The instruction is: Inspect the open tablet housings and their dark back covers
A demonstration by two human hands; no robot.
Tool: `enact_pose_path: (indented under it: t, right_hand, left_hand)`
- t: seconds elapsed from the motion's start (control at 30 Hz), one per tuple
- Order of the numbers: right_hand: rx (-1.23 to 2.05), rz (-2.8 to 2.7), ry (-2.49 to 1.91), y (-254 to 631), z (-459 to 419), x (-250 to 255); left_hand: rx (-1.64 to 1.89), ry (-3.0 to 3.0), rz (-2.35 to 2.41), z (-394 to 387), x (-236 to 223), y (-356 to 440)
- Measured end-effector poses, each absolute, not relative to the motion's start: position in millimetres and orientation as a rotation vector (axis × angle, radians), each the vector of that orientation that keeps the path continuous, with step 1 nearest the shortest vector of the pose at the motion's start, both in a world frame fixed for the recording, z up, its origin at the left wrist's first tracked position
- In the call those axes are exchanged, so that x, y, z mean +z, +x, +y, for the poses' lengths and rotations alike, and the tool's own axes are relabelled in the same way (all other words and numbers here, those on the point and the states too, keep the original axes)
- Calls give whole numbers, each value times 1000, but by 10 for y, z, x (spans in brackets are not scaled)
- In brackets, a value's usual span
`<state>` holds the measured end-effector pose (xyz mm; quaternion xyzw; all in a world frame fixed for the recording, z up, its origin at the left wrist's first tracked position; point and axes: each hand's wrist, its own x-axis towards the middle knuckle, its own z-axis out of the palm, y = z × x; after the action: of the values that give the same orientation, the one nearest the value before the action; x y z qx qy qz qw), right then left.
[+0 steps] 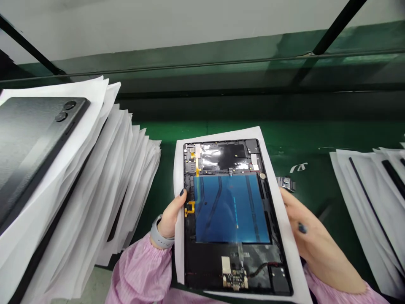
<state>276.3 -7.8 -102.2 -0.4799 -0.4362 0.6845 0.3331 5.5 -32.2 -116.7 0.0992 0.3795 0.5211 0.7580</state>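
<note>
Two hands, left point(169, 217) and right point(321, 249), their fingers point(300, 221) grasping one opened tablet point(229, 211) on one paper sheet point(179, 253); I count one closed tablet point(34, 143) atop one paper stack point(126, 190), beside the table point(303, 143).

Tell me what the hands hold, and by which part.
The left hand and right hand hold a white paper sheet by its two long edges, carrying an opened black tablet casing on it.

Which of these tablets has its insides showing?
The open tablet between the left hand and right hand, with its blue panel exposed. The closed tablet on the paper stack shows only its dark back and camera lenses.
</note>
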Motion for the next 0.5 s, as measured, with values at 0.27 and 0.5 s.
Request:
enact_pose_path:
  t: [0.27, 0.5]
  right_hand:
    - [1739, -1193, -1211, 2759, -105, -970]
    - [1620, -1253, -1303, 2803, -104, -994]
  left_hand:
    - [1112, 358, 881, -354, -1254, 6]
    - [1170, 645, 966, -398, -1281, -95]
